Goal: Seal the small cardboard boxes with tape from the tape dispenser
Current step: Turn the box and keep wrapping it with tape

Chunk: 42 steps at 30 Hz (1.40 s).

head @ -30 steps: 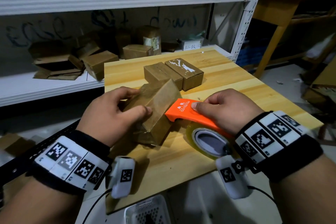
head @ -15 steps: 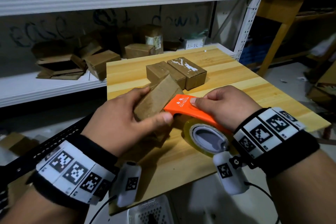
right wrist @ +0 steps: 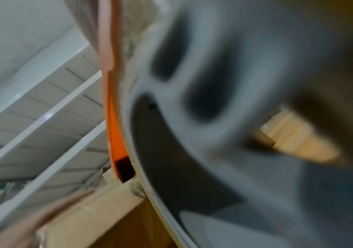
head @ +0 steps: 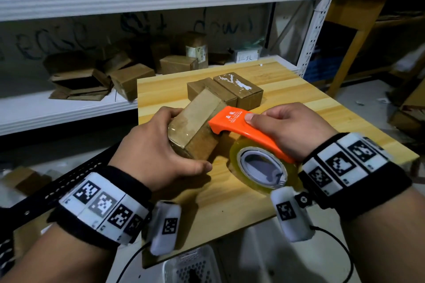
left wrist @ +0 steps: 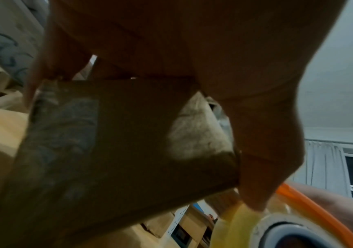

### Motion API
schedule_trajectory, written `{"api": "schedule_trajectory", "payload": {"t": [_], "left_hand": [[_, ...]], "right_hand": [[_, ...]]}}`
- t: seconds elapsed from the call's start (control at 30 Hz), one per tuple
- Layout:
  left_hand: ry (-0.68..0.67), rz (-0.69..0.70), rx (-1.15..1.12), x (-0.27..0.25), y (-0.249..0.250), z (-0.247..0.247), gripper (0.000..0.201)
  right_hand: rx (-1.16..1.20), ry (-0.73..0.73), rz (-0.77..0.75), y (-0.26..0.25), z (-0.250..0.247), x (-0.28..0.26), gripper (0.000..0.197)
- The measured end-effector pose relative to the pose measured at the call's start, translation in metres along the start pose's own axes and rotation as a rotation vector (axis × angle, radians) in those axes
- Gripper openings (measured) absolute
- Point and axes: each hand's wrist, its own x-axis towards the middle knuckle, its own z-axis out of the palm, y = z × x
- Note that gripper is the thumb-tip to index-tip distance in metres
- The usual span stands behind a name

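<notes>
The left hand (head: 151, 154) holds a small cardboard box (head: 195, 122) tilted above the wooden table (head: 299, 89), fingers curled round the far side and thumb pressed under the near end. Compared w/ one second ago, the box is turned: then its long side pointed down at the table and a wide side face showed, now the taped top face looks up and the short end face points toward the tape dispenser (head: 243, 128). Also the hand grips it from lower than before.

The right hand (head: 289, 128) grips the orange handle of the dispenser, thumb lying flat along the top, fingers wrapped over the far edge. It stays in almost the same place as 1 s ago. The nose of the dispenser touches the upper right edge of the box (the exact contact of the tape is hidden behind the orange part). The yellowish tape roll (head: 259, 167) hangs below the handle, near the table.

I think this turn means one face is finished and the next strip begins at this edge, approx. over the end face. Two other boxes (head: 225, 92) lie behind on the table, touching side by side; if they are sealed I cannot tell. In the left wrist view the box (left wrist: 118, 151) fills the frame and the thumb tip (left wrist: 256, 184) is at its corner.
</notes>
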Motion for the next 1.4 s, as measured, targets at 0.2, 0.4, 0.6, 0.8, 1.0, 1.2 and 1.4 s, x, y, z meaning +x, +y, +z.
{"api": "schedule_trajectory", "payload": {"t": [0.2, 0.4, 0.6, 0.8, 1.0, 1.2, 1.4], "left_hand": [[0.022, -0.014, -0.098, 0.001, -0.006, 0.003, 0.110], [0.014, -0.152, -0.352, 0.006, -0.024, -0.005, 0.104], [-0.006, -0.178, -0.435, 0.004, -0.020, -0.001, 0.092], [-0.066, -0.178, -0.403, 0.004, -0.017, -0.005, 0.091], [-0.066, 0.033, -0.180, 0.001, -0.020, -0.013, 0.120], [-0.080, 0.070, -0.097, 0.005, -0.021, -0.008, 0.087], [-0.030, 0.022, -0.096, 0.006, -0.017, -0.003, 0.083]], "right_hand": [[0.027, -0.019, 0.005, 0.001, -0.012, -0.005, 0.045], [-0.019, -0.024, 0.036, 0.011, -0.023, -0.012, 0.045], [-0.038, -0.026, 0.039, 0.013, -0.025, -0.012, 0.045], [-0.163, -0.010, 0.035, 0.017, -0.014, -0.009, 0.041], [-0.259, -0.001, 0.034, 0.014, -0.014, -0.006, 0.041], [-0.287, -0.012, 0.038, 0.009, -0.011, -0.006, 0.040], [-0.480, -0.055, 0.034, -0.004, -0.020, -0.011, 0.044]]}}
